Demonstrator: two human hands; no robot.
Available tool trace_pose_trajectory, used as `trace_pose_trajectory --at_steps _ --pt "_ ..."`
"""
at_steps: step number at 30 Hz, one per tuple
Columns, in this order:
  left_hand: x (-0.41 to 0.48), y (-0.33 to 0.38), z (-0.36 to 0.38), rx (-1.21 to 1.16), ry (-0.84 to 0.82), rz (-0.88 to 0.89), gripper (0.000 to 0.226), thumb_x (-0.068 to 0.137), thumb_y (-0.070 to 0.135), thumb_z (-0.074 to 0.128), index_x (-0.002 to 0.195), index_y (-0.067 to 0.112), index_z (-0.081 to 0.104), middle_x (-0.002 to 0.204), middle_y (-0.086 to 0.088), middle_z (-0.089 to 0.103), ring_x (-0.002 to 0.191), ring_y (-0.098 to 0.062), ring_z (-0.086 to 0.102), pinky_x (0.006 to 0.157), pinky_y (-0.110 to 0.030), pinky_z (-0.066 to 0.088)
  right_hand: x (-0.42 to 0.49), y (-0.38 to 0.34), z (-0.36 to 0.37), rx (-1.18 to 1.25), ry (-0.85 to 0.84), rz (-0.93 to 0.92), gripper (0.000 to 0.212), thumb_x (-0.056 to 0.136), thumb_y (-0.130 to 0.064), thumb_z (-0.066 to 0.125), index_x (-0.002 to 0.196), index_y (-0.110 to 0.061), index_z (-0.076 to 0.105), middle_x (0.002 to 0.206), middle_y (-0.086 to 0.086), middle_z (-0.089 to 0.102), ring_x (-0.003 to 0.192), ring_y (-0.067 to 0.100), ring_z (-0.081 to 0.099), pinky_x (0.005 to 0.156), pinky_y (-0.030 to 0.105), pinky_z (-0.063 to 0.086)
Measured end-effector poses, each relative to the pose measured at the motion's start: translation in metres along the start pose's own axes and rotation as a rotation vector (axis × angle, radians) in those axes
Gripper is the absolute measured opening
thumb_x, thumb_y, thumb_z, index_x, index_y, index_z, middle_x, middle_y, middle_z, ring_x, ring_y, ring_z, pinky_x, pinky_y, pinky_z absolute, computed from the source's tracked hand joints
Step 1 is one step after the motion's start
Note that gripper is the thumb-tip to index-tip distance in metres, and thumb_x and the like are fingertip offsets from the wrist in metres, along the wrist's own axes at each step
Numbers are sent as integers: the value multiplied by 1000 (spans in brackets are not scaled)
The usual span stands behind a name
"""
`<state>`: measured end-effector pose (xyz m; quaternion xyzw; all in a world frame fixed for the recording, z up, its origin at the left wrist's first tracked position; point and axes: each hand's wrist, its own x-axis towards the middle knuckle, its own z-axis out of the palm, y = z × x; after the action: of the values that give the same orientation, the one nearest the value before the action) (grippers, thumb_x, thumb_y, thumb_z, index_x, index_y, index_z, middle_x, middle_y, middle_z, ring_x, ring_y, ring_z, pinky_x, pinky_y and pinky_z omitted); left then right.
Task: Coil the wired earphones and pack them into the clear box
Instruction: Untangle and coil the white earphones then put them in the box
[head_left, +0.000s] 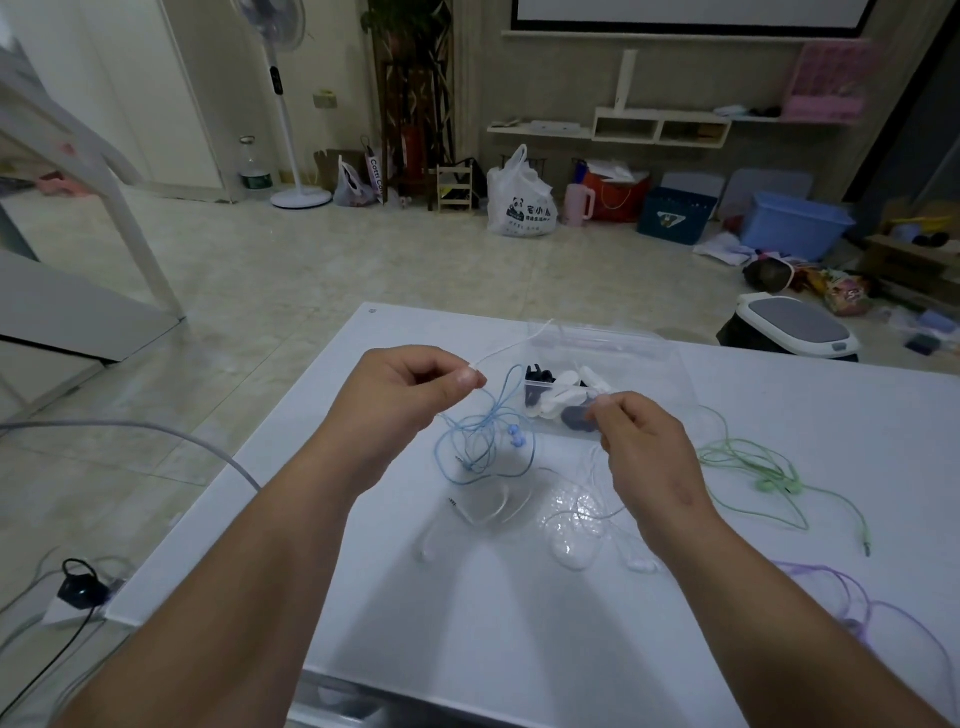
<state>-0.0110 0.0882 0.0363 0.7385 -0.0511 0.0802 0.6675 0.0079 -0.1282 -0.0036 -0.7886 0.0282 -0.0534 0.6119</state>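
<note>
Over table (519, 623), left fingers (462, 379), right fingers (602, 411) pinch cable (511, 346).

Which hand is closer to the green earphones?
Right. The right hand is just beside the green earphones; the left hand is farther away, beyond the blue earphones.

- Glossy rectangular table top (519, 649): plain white.
- Clear plastic box (649, 374), 12 o'clock on the table: colourless, with white and black pieces inside.
- Tangled wired earphones (483, 441), centre: pale blue.
- Loose wired earphones (763, 467), 3 o'clock: mint green.
- Looped wired earphones (857, 597), 5 o'clock: lilac.
- Thin earphone wire (514, 344): white.
- Polished floor tiles (363, 270): cream, marbled.
- Plastic carrier bag (522, 202), far 12 o'clock: white, black panda print.
</note>
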Motion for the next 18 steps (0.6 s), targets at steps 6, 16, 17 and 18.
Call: trace_pose_trajectory --at_steps 6,16,17,18 --pt "0 -3 1 -71 -28 -26 9 74 16 73 78 8 72 57 -7 57 45 -17 44 44 -23 39 1 -3 3 108 -31 182 19 80 -10 48 63 -14 43 58 2 38 51 15 27 52 32 22" --pt "2 -3 1 -98 -61 -22 8 76 16 72 68 20 70 64 -8 66 44 -14 37 42 -20 30 -17 -6 13 -38 -268 92 19 98 -26 47 95 -19 64 84 -13 61 66 9 48 64 23 37" --pt "1 -3 2 -106 -69 -27 6 75 19 71 69 20 70 65 -9 67 43 -13 35 43 -20 29 -18 -5 15 -40 -293 83 15 96 -22 48 98 -22 63 88 -14 61 67 6 48 64 22 35" --pt "2 -3 2 -112 -73 -30 4 74 20 70 70 18 69 66 -10 68 43 -13 35 43 -20 29 -18 -4 16 -24 -329 71 19 93 -16 51 102 -27 62 97 -15 61 68 4 48 66 22 35"
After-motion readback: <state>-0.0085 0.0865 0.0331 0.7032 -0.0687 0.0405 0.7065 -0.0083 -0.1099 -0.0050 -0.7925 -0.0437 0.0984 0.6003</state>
